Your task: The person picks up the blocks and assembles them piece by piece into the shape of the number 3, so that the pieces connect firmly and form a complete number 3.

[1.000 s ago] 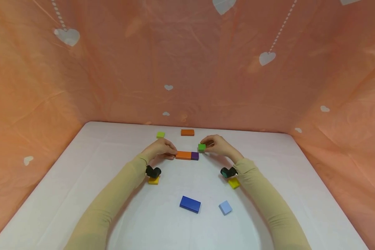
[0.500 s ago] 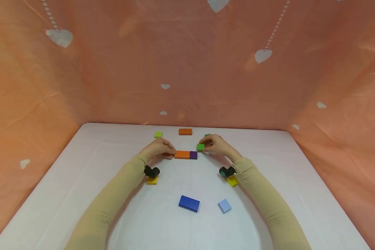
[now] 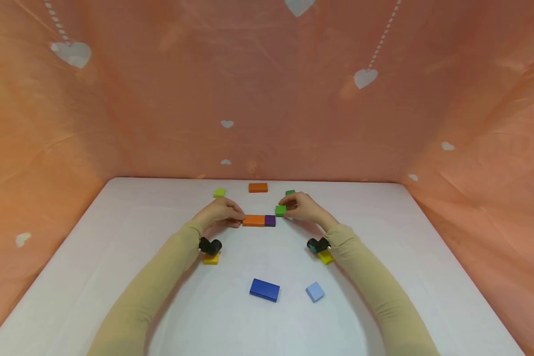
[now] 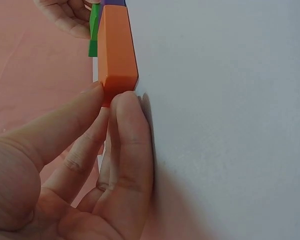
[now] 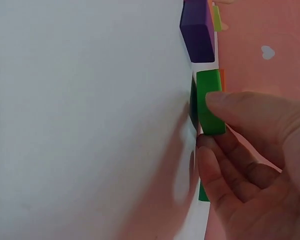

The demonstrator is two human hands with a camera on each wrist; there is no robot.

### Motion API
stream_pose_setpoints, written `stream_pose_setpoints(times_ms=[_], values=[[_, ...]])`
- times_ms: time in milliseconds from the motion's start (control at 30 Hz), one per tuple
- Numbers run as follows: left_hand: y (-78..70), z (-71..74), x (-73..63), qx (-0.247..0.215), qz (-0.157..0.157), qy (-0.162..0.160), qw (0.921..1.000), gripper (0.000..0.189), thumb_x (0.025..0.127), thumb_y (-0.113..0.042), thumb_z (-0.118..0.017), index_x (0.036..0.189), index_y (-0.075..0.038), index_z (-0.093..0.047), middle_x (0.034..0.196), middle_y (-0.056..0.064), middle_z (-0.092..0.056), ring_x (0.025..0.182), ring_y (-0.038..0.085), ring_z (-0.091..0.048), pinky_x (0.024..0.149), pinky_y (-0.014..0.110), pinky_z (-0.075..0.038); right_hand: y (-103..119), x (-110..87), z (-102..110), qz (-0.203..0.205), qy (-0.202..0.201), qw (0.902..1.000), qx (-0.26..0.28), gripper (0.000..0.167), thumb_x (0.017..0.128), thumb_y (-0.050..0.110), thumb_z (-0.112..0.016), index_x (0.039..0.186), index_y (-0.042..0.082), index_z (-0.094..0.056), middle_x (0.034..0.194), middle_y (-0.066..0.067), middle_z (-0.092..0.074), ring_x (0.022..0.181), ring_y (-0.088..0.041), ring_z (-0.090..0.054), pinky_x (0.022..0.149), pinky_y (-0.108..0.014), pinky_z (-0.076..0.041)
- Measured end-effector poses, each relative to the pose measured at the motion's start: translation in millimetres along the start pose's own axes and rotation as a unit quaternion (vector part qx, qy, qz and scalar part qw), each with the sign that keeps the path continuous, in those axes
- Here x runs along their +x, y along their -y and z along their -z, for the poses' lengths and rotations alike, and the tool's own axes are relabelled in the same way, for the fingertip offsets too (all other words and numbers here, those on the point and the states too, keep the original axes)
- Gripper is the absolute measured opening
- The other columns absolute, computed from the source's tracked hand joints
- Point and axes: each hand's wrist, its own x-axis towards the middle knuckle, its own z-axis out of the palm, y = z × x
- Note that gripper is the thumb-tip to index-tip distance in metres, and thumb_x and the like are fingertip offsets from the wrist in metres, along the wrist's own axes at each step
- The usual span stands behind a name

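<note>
In the head view my left hand (image 3: pixel 220 212) is at the left end of an orange rectangular block (image 3: pixel 253 220). The left wrist view shows thumb and fingertips gripping that end. A small purple block (image 3: pixel 270 221) sits flush against the orange block's right end. Just behind and right of the purple one, my right hand (image 3: pixel 305 207) pinches a green block (image 3: pixel 280 211) between thumb and fingers. In the right wrist view a narrow gap separates this green block (image 5: pixel 210 102) from the purple block (image 5: pixel 197 31), and its shadow lies beside it.
Behind stand a lime block (image 3: pixel 219 192), a darker orange block (image 3: pixel 258 188) and another green block (image 3: pixel 290 192), partly hidden. Yellow blocks (image 3: pixel 211 259) (image 3: pixel 325 256) lie beneath the wrists. Nearer are a dark blue block (image 3: pixel 264 290) and a light blue one (image 3: pixel 315 291). A pink curtain (image 3: pixel 267 99) borders the table.
The head view has swung slightly, so the scene sits further left. The far green block behind my right hand now shows. Both hands keep their holds, almost still.
</note>
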Motion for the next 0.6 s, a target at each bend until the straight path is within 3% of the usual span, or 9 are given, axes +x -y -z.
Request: stream_pose_setpoints(times_ms=[600], values=[[-2.5,-1.5,-4.1,0.012,0.005,-0.005,0.9999,0.021,0.089,-0.008,-0.069,0.105,0.005,-0.067,0.09,0.015,-0.066,0.069,0.019,-0.063,0.072,0.028,-0.057,2.9,5.5,-5.9,-0.001,-0.002,0.9996,-0.03,0.031,0.081,0.001,-0.073,0.112,0.0,-0.067,0.101,-0.009,-0.066,0.094,-0.021,-0.061,0.085,-0.031,-0.051]])
